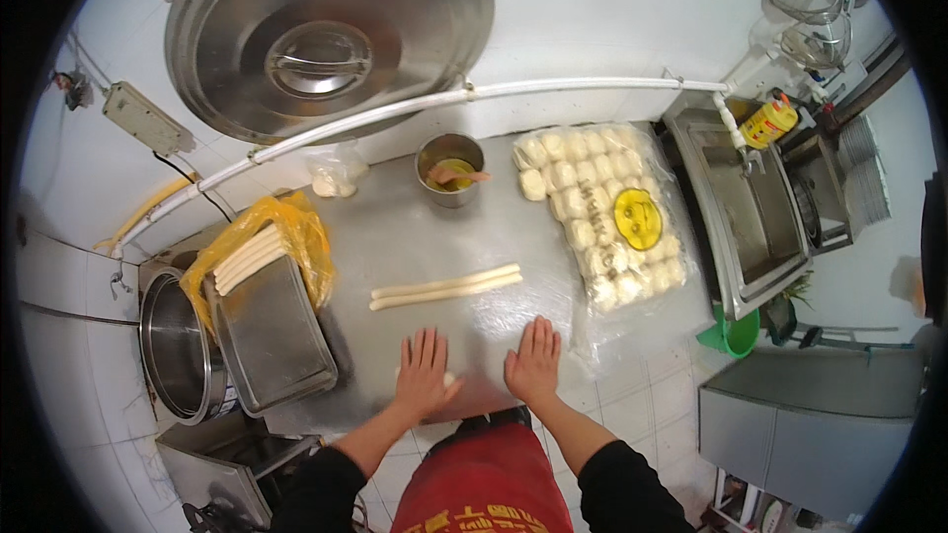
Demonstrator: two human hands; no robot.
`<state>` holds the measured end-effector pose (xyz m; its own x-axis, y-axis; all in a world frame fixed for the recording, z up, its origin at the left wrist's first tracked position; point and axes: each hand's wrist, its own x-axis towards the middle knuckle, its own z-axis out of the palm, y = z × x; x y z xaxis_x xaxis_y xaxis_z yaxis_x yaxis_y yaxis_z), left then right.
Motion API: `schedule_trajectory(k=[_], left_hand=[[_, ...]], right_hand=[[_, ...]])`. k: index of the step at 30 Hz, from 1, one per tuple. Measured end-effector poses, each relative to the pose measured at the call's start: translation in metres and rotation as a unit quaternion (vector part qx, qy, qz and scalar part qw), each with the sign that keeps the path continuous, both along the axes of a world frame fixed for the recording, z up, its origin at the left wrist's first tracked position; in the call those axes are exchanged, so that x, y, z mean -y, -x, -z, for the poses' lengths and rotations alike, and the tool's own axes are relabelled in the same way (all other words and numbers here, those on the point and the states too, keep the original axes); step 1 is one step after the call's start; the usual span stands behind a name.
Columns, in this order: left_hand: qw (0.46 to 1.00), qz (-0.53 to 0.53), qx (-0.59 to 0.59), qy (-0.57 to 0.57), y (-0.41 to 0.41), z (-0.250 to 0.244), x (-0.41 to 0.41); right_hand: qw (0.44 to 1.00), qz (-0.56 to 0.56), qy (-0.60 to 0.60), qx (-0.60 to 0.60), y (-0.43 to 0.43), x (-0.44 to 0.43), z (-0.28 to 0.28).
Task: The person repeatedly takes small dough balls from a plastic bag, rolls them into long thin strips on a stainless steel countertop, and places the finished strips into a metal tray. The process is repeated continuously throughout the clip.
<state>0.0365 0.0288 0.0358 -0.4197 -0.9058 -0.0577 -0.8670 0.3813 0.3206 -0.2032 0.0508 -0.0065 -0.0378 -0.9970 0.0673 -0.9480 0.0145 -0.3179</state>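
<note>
My left hand lies palm down near the front edge of the steel table, over a small piece of pale dough that peeks out beside the thumb; most of that piece is hidden. To its right, my right hand is flat with fingers spread, and no dough shows under it. Beyond both hands, two long dough strips lie side by side. Rows of dough balls sit under clear plastic at the right, a yellow smiley face printed on the sheet.
A metal tray at the left holds several dough strips beside a yellow plastic bag. Toward the wall stand a steel pot with a brush in yellow liquid and a small bag of dough. A sink is at the right.
</note>
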Motion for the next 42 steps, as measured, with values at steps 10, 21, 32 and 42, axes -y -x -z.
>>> schedule_trajectory(k=[10,21,32,42], left_hand=[[0.993,0.091,0.004,-0.074,0.0,-0.007,-0.106],[0.993,0.094,-0.009,-0.07,0.015,0.007,-0.098],[0.981,0.122,0.084,0.128,0.042,0.055,-0.09],[0.99,0.121,-0.039,-0.061,-0.015,0.012,-0.082]], right_hand=[[1.0,-0.002,0.016,-0.006,0.004,0.006,-0.004],[1.0,-0.003,0.028,-0.003,0.006,0.004,-0.001],[0.921,-0.268,-0.28,-0.031,-0.092,-0.04,-0.106],[0.952,-0.292,-0.052,0.071,-0.049,-0.062,-0.028]])
